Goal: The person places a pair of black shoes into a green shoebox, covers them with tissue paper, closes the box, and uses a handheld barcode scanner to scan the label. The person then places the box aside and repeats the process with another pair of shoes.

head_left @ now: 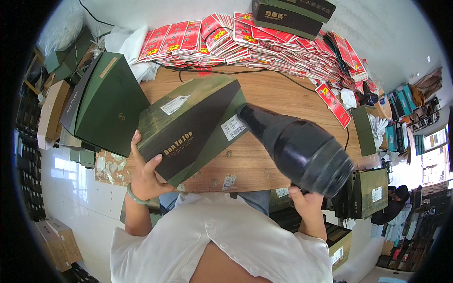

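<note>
Left hand (150, 173) was spread pretty wide on my feed, fingers splayed and thumb apart, clamped on the near-left end of a green-and-black box (188, 134). One fingertip lay on the dark face, another ran up along the end; whatever was tucked behind, I couldn't tell. The box sat tilted over the wooden table (269, 87), right in front of the wearer.

Right hand (306, 205) was closed around the grip of a black hair dryer (299, 148) — the barrel hid most of the fingers, so I couldn't make out how tight. The nozzle was right up at the barcode label (233, 128) on the box's right side, but I couldn't say whether it touched.

For the count: one dryer, one box in hand, two white labels on that box, the second being the crinkled sticker (175, 104) on its upper side. One green bracelet (136, 194) on the left wrist. One big green box (115, 101) stood at the table's left. The red cards (236, 40) along the back were heaped too deep to count — one single card (333, 104) lay angled at the right edge of the pile.
</note>
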The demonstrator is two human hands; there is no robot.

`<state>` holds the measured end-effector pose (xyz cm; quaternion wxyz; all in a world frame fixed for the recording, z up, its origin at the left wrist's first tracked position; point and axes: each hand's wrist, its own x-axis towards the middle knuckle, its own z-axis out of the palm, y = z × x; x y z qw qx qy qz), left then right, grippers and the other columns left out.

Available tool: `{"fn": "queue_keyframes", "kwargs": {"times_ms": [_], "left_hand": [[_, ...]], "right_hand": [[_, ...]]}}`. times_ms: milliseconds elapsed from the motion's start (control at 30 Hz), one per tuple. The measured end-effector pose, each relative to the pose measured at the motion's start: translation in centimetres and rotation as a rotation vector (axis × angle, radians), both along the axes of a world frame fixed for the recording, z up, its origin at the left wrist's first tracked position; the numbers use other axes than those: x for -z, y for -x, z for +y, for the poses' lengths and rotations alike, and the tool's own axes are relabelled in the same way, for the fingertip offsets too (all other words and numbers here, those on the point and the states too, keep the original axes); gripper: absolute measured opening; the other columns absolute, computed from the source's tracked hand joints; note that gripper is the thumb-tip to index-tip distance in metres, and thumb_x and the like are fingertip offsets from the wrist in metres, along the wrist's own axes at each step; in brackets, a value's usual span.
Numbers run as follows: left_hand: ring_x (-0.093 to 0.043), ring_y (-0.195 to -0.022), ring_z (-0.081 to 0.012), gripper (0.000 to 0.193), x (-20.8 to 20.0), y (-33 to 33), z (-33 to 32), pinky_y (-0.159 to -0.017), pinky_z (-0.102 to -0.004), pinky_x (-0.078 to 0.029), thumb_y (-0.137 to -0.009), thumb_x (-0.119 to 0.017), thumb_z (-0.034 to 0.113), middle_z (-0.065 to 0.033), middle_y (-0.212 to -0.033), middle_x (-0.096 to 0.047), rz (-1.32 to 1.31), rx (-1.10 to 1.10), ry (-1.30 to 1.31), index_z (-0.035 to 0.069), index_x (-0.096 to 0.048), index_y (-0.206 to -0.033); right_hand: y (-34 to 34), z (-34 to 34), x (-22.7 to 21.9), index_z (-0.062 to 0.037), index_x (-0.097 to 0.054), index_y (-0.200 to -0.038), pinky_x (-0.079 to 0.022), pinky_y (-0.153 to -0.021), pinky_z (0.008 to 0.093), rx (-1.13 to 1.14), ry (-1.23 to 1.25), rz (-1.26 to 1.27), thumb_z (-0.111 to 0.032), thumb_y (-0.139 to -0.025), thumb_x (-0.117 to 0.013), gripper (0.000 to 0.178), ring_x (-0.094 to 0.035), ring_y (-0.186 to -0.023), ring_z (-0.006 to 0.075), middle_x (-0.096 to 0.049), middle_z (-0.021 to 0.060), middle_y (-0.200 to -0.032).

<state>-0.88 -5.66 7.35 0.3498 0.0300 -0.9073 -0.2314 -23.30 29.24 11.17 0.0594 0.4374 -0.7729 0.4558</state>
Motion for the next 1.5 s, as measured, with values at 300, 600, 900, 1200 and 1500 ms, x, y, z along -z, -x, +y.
{"fn": "queue_keyframes", "kwargs": {"times_ms": [300,600,900,1200,1500], "left_hand": [[-0.013,-0.139,-0.0585,0.114,-0.5,0.3,0.1,-0.110,-0.0627,-0.027,-0.045,-0.091,0.022,-0.0367,-0.150,-0.006,0.004,0.005,-0.008,0.036,-0.033,-0.142],[-0.017,-0.139,-0.0580,0.112,-0.6,0.4,0.0,-0.109,-0.0620,-0.029,-0.043,-0.087,0.018,-0.0362,-0.151,-0.006,0.004,0.009,-0.031,0.035,-0.035,-0.141],[-0.016,-0.139,-0.0585,0.112,-0.4,0.3,0.0,-0.110,-0.0625,-0.029,-0.041,-0.086,0.015,-0.0360,-0.151,-0.007,0.002,0.000,-0.041,0.035,-0.036,-0.140],[-0.015,-0.139,-0.0585,0.113,-0.3,0.4,0.0,-0.110,-0.0630,-0.028,-0.042,-0.087,0.016,-0.0359,-0.151,-0.006,-0.001,0.005,-0.023,0.035,-0.035,-0.141],[-0.015,-0.139,-0.0582,0.114,-0.1,0.3,0.0,-0.110,-0.0630,-0.027,-0.041,-0.088,0.018,-0.0363,-0.151,-0.006,0.003,0.001,-0.023,0.035,-0.035,-0.141]], "right_hand": [[-1.3,1.8,-0.5,0.0038,-0.054,-0.115,-0.047,-0.052,0.0237,0.022,0.083,-0.664,-0.038,-0.084,-0.076,0.056,-0.058,-0.059,0.0116,-0.061,0.0070,-0.078],[-1.0,2.6,1.0,0.0026,-0.051,-0.120,-0.046,-0.051,0.0239,0.028,-0.050,-0.331,-0.039,-0.088,-0.071,0.056,-0.056,-0.057,0.0111,-0.060,0.0075,-0.077],[-1.1,3.6,1.2,0.0032,-0.051,-0.117,-0.048,-0.050,0.0244,0.064,-0.061,-0.431,-0.033,-0.084,-0.076,0.055,-0.057,-0.057,0.0115,-0.061,0.0073,-0.079],[-1.7,2.9,-1.2,0.0047,-0.051,-0.118,-0.047,-0.049,0.0243,0.034,0.051,-0.729,-0.035,-0.086,-0.074,0.055,-0.056,-0.056,0.0119,-0.060,0.0078,-0.075],[-0.8,3.3,0.9,0.0045,-0.050,-0.119,-0.046,-0.048,0.0242,0.024,-0.046,-0.337,-0.036,-0.087,-0.073,0.056,-0.055,-0.054,0.0115,-0.059,0.0081,-0.074]]}}
